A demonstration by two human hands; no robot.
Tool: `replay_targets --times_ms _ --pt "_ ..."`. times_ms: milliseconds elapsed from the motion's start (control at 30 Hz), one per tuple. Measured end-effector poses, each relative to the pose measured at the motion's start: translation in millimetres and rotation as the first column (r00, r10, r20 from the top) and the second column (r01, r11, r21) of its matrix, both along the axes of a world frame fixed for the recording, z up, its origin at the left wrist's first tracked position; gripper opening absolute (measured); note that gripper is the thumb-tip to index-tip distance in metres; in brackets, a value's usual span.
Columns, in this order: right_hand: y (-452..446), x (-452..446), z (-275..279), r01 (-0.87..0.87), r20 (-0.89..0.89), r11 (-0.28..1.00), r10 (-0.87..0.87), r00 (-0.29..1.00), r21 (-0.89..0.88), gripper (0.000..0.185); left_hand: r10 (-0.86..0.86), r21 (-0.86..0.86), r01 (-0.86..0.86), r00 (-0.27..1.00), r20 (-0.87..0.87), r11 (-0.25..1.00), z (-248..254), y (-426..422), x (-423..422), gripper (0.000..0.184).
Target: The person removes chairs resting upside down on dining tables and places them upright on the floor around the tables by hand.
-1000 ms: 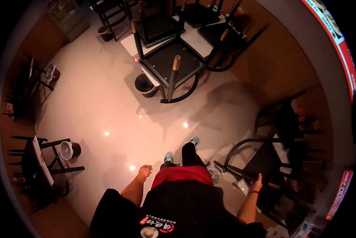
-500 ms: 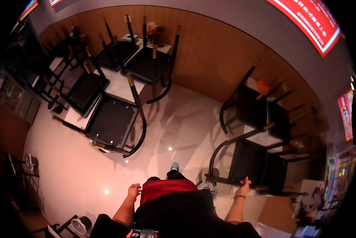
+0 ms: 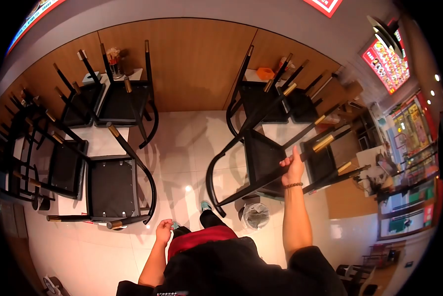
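Observation:
Near the middle right, my right hand (image 3: 292,168) is closed around a leg of an upside-down black chair (image 3: 265,154). Its legs have gold-coloured tips, and its curved frame reaches out over the floor. My left hand (image 3: 164,231) hangs in front of my body on the left, loosely curled with nothing in it. Above that hand, another upturned chair (image 3: 112,187) rests on a white table (image 3: 114,135). Further upturned chairs share both tables with these.
A bin with a clear liner (image 3: 256,216) stands on the floor below the held chair. An orange box (image 3: 265,73) sits on the right table (image 3: 277,131) by the wood-panelled wall (image 3: 192,64). A utensil holder (image 3: 114,64) is on the left table. Lit menu boards hang at right.
The view has turned right and come closer to the right table. My right hand has moved from beside that table's near chair up and forward onto its leg. My left hand stays low.

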State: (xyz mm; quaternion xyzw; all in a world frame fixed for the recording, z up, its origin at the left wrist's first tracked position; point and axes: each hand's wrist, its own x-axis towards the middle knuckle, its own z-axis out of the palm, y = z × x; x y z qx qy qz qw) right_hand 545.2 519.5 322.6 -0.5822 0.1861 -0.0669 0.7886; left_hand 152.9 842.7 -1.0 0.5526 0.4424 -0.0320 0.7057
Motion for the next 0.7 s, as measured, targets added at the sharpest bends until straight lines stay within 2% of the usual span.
replay_targets --times_ms 33,100,133,200,233,333,367,400,433,467,500,533,567,667,700 --pt "7.2 -15.4 3.8 -0.039 0.007 0.998 0.039 0.999 0.049 0.046 -0.006 -0.006 0.006 1.0 -0.002 1.0 -4.1 4.1 -7.9 0.023" --pt "21.0 -42.5 21.2 -0.091 0.03 0.987 0.088 0.996 0.136 0.045 -0.048 0.206 0.038 0.998 0.045 0.978 -6.1 11.8 -25.0 0.03" --pt "27.9 -57.0 31.4 -0.045 0.043 0.988 0.038 0.998 0.151 0.044 -0.051 0.196 0.043 0.998 0.038 0.98 2.2 9.3 -33.6 0.03" --pt "26.7 -78.1 42.0 -0.057 0.075 0.973 0.041 0.996 0.225 0.043 0.011 0.574 -0.074 0.994 0.113 0.816 18.0 15.3 -31.7 0.042" --pt "26.8 -89.0 47.0 -0.069 0.086 0.97 0.05 0.995 0.231 0.044 -0.004 0.599 -0.087 0.989 0.148 0.796 22.4 18.4 -34.4 0.056" --pt "31.6 -118.6 65.1 -0.128 0.089 0.953 0.107 0.99 0.273 0.042 0.028 0.64 -0.168 0.974 0.223 0.75 60.2 22.1 -33.9 0.066" --pt "37.8 -126.2 69.3 -0.123 0.075 0.945 0.105 0.992 0.305 0.04 -0.029 0.7 -0.153 0.97 0.241 0.698 70.4 26.8 -35.6 0.072" --pt "43.9 -132.0 69.6 -0.134 0.072 0.946 0.117 0.99 0.297 0.04 -0.004 0.507 -0.145 0.96 0.281 0.85 62.8 26.3 -40.9 0.072" --pt "50.2 -137.1 68.7 -0.125 0.058 0.954 0.113 0.992 0.273 0.039 0.051 0.291 -0.14 0.954 0.294 0.946 49.4 25.4 -47.8 0.074" --pt "56.0 -140.8 69.2 -0.118 0.042 0.96 0.111 0.993 0.255 0.038 -0.097 0.476 0.045 0.992 0.086 0.878 31.6 24.9 -57.9 0.075" --pt "55.4 -141.3 61.5 -0.171 0.056 0.951 0.162 0.985 0.258 0.037 -0.04 0.462 -0.063 0.977 0.209 0.885 38.9 20.9 -57.3 0.073" --pt "56.8 -139.5 53.1 -0.18 0.048 0.949 0.173 0.984 0.259 0.037 -0.029 0.462 -0.069 0.979 0.201 0.884 48.3 21.6 -56.1 0.073" --pt "58.5 -137.5 46.6 -0.186 0.011 0.949 0.19 0.982 0.254 0.035 0.053 0.446 -0.213 0.937 0.345 0.869 60.1 24.9 -53.9 0.076" --pt "70.9 -138.3 40.0 -0.195 -0.047 0.955 0.211 0.976 0.225 0.033 0.256 0.305 -0.392 0.88 0.401 0.868 63.1 27.6 -65.0 0.097" --pt "73.7 -138.3 35.0 -0.169 -0.078 0.964 0.188 0.979 0.207 0.033 0.21 0.305 -0.329 0.908 0.363 0.893 74.7 29.4 -70.9 0.1"
